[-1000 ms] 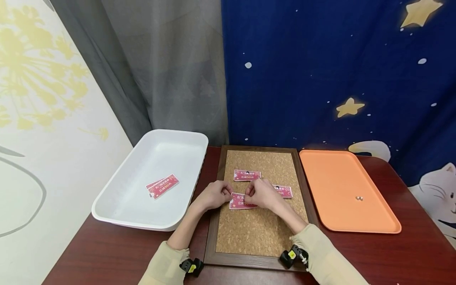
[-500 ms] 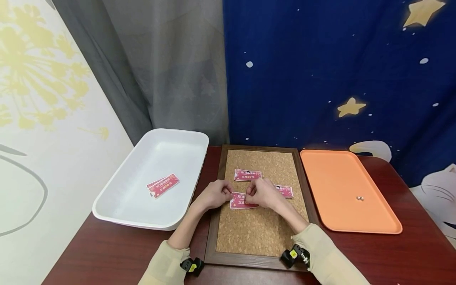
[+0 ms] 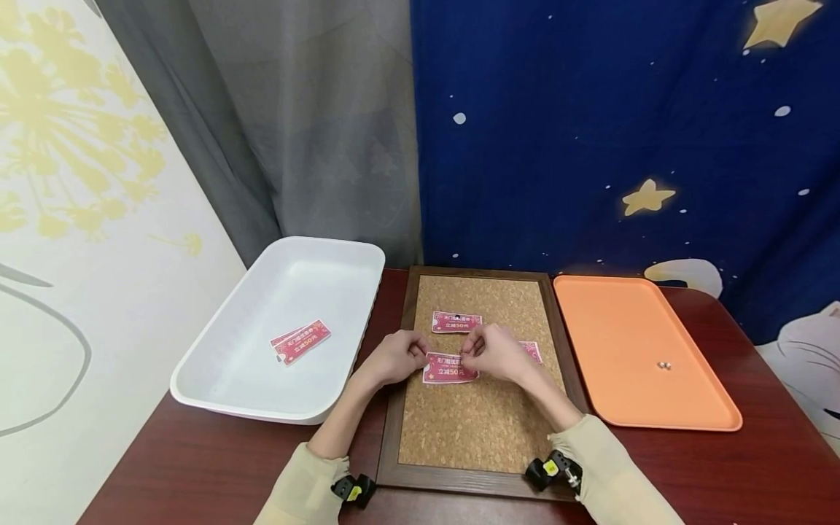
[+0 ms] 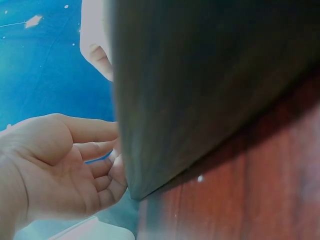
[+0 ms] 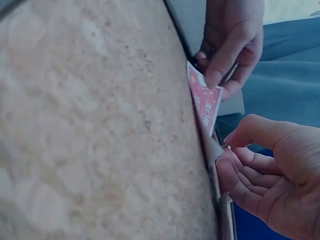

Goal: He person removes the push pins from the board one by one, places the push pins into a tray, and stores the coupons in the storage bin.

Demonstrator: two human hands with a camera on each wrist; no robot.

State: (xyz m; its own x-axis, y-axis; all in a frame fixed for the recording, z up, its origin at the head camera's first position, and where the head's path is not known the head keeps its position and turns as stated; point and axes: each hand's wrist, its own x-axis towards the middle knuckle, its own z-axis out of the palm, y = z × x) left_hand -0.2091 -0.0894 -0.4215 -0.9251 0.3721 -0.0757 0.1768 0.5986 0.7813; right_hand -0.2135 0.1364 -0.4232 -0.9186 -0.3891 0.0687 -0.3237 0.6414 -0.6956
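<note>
A red-and-white paper coupon (image 3: 449, 369) lies on the framed cork board (image 3: 469, 430). My left hand (image 3: 397, 357) pinches its left end with thumb and fingers. At the coupon's right end, my right hand (image 3: 495, 353) pinches a small silvery pushpin (image 5: 228, 147), best seen in the right wrist view. There the coupon (image 5: 204, 97) bows up off the cork. Another coupon (image 3: 456, 322) with a dark pin head sits above on the board. A further coupon (image 3: 531, 351) is partly hidden behind my right hand. In the left wrist view the frame hides the coupon.
To the left stands a white basin (image 3: 275, 405) with a few overlapping coupons (image 3: 300, 341) in it. An orange tray (image 3: 623, 343) lies to the right, with a few small silvery pins (image 3: 664, 365) on it. Curtains hang behind the dark red table (image 3: 170, 467).
My right hand has shifted slightly right along the coupon, uncovering more of its print and covering more of the coupon at right. My left hand stays at the left end.
</note>
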